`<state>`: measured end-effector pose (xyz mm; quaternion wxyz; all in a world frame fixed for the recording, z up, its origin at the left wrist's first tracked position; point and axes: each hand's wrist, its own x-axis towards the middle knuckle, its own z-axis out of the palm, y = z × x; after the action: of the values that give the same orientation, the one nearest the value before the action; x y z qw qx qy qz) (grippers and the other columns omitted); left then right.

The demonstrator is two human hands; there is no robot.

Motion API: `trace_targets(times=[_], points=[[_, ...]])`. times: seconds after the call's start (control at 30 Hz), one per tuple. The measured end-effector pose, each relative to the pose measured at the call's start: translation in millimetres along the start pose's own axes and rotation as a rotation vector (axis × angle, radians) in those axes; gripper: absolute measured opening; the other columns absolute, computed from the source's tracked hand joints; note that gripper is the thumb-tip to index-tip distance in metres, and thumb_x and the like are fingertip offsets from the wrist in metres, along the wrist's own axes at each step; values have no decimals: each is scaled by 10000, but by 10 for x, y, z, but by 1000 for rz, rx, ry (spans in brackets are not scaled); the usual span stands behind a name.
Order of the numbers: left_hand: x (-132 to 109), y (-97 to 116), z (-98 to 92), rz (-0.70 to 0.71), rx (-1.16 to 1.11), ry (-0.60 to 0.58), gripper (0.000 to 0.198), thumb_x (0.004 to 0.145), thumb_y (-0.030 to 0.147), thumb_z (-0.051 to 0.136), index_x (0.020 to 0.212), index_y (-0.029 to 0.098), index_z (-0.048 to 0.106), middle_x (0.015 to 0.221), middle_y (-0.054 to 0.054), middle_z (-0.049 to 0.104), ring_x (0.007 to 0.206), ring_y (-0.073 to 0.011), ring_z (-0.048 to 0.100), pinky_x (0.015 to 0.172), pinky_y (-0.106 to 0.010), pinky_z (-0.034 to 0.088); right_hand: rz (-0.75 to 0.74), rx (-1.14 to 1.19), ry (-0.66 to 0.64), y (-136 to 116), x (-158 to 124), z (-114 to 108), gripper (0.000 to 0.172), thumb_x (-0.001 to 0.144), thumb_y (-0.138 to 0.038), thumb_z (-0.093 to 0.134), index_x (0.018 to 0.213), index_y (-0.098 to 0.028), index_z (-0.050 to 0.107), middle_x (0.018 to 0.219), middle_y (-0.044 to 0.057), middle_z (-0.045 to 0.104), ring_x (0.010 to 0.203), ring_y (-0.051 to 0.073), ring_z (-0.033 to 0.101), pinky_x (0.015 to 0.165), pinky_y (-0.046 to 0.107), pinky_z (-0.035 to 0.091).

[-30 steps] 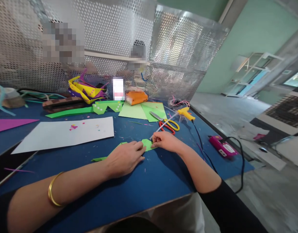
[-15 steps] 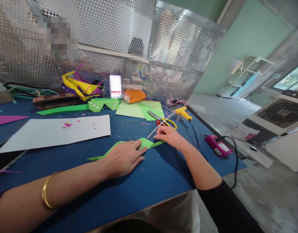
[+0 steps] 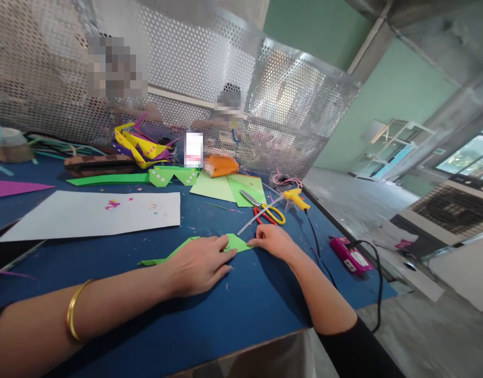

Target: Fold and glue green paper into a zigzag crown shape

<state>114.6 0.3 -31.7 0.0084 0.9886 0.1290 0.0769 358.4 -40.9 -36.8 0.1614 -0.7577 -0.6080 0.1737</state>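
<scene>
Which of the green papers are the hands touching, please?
The folded piece nearest the person: the left hand presses it flat and the right hand touches its tip. The long strip and the flat sheets lie untouched farther back.

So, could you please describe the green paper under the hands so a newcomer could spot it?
On the blue table, look nearer than the big white sheet. A narrow folded green paper lies flat there, the left hand pressing it, the right hand at its pointed end. Unlike the green sheets farther back by the scissors, it is the only one being touched.
</scene>
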Motion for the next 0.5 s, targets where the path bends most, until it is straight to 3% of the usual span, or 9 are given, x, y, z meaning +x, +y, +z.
trace_targets(times=[0.23,0.5], points=[[-21,30,-37,-8,13,8,347,944,374,430,1223,240,585,1010,-75,586,868,-244,609,697,-359,480,-34,106,65,25,-16,54,364,738,-501,661,610,-210,483,555,-60,476,547,114,423,531,243,293],[-51,38,-55,-9,-4,5,340,923,409,464,1186,246,608,995,-66,581,847,-253,607,660,-360,483,-47,130,40,-49,-19,98,356,643,-434,747,534,-210,493,504,-57,456,517,118,389,505,254,228]])
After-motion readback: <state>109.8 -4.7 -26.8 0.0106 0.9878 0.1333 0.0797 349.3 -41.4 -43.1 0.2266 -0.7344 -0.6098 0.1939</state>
